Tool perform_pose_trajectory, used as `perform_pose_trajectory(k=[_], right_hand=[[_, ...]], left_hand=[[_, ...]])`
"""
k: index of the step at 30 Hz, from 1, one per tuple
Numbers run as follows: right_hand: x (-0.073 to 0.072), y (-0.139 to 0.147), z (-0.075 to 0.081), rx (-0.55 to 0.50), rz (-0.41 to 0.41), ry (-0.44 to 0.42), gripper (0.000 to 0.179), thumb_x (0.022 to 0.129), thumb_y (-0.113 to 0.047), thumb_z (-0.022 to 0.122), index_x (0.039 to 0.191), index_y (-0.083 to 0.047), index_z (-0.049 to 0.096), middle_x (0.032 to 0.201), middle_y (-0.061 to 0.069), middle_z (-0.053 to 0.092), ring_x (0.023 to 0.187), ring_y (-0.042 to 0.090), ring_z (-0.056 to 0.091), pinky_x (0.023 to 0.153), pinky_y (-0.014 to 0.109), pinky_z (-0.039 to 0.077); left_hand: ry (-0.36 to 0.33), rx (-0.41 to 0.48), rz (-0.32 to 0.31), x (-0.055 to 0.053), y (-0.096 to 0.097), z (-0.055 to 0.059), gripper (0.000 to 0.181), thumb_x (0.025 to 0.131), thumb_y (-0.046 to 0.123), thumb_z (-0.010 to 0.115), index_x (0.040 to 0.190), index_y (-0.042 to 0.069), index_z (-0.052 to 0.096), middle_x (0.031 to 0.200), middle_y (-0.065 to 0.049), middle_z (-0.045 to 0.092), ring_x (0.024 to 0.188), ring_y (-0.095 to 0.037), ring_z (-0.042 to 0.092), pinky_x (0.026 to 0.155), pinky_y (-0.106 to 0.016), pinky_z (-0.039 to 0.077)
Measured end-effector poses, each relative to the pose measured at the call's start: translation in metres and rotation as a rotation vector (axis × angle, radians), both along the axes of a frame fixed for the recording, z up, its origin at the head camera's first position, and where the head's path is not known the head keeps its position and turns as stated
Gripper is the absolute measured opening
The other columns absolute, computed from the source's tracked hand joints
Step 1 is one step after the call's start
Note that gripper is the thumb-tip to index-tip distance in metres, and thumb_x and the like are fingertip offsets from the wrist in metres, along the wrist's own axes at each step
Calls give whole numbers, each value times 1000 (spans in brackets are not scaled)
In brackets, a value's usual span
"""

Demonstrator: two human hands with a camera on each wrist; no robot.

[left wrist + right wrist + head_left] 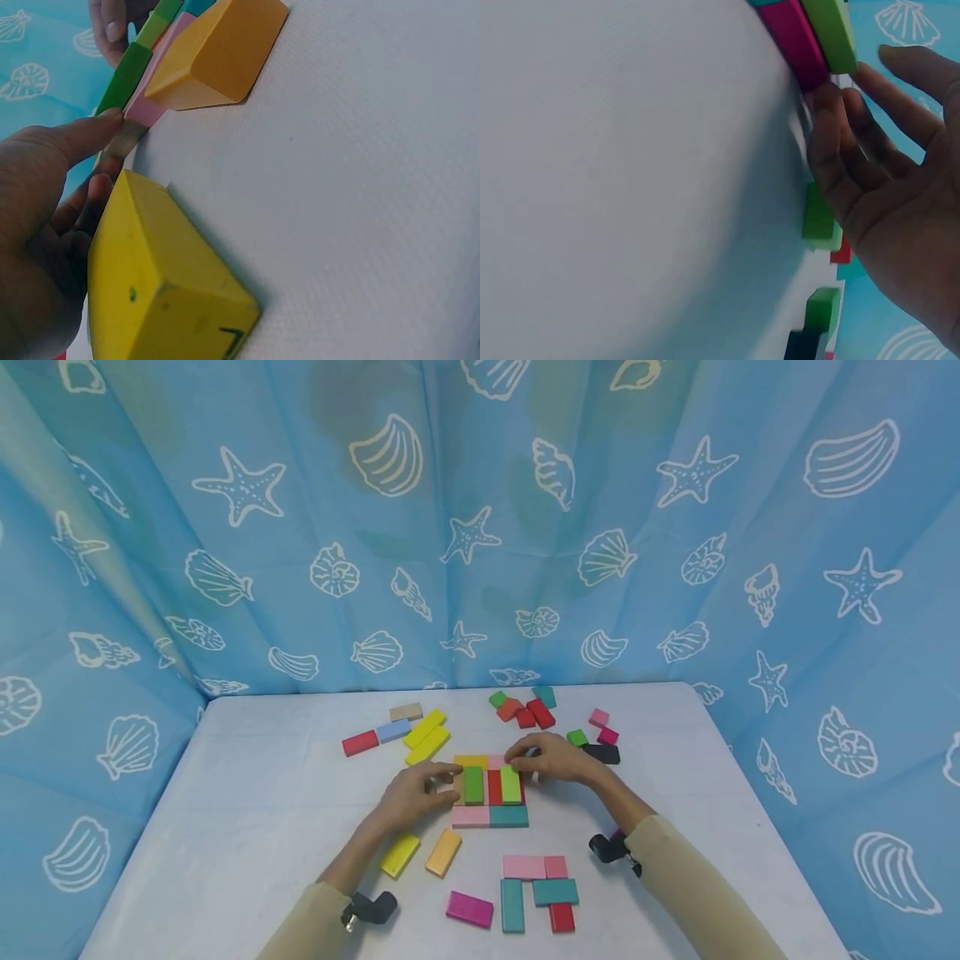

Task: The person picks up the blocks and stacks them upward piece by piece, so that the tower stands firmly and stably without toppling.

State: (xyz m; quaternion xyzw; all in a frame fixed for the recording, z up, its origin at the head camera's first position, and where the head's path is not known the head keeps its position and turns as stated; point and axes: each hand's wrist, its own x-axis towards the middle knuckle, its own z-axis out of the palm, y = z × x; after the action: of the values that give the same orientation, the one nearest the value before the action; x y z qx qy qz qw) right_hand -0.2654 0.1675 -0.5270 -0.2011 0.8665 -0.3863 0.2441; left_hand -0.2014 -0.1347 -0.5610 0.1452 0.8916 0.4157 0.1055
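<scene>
Flat coloured blocks form a small stack on the table. On top lie a green block (pixel 473 785) and a lime-green block (pixel 510 784). Beneath them a red block (pixel 494 787) shows, with a pink block (pixel 471 816) and a teal block (pixel 509 816) along the near side. My left hand (pixel 417 795) is at the stack's left side, thumb and fingertips beside the green block and a tan block (pixel 125 140). At the right far corner, my right hand (pixel 551 757) has its fingertips right at the lime-green block and a magenta block (pixel 795 41), its thumb apart.
Near the left hand lie a yellow block (pixel 400 856) and an orange block (pixel 443 852). Closer in are a magenta block (pixel 469 909) and a pink, teal and red group (pixel 555 892). More loose blocks sit farther back, including a black one (pixel 602 753).
</scene>
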Motion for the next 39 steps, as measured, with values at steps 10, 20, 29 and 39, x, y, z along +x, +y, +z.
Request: perform_pose_trajectory(k=[10, 20, 29, 39], right_hand=[[25, 21, -6, 21, 48, 131, 77, 83, -41, 80, 149, -18, 49, 134, 7, 51, 112, 23, 56, 83, 33, 57], [46, 18, -14, 184, 41, 200, 102, 73, -47, 87, 157, -21, 36, 154, 5, 38, 144, 28, 34, 105, 54, 46], [48, 19, -18, 169, 41, 204, 103, 72, -49, 86, 157, -22, 35, 156, 5, 38, 145, 29, 32, 105, 58, 44], [46, 20, -18, 138, 51, 206, 99, 73, -49, 85, 156, -24, 37, 155, 4, 39, 145, 29, 32, 107, 60, 41]], left_hand=[[9, 9, -2, 2, 0, 4, 43, 91, 33, 76, 132, 29, 66, 112, 9, 68, 91, -14, 56, 79, -30, 47], [7, 4, 4, 2, 1, 2, 43, 91, 34, 75, 133, 29, 66, 112, 9, 68, 90, -14, 56, 77, -30, 47], [-3, -1, 14, 3, 1, 3, 44, 90, 35, 76, 133, 28, 66, 113, 8, 68, 91, -14, 57, 78, -31, 47], [11, 59, 74, 3, -1, 5, 41, 92, 29, 76, 132, 27, 66, 110, 9, 68, 93, -13, 59, 81, -29, 51]])
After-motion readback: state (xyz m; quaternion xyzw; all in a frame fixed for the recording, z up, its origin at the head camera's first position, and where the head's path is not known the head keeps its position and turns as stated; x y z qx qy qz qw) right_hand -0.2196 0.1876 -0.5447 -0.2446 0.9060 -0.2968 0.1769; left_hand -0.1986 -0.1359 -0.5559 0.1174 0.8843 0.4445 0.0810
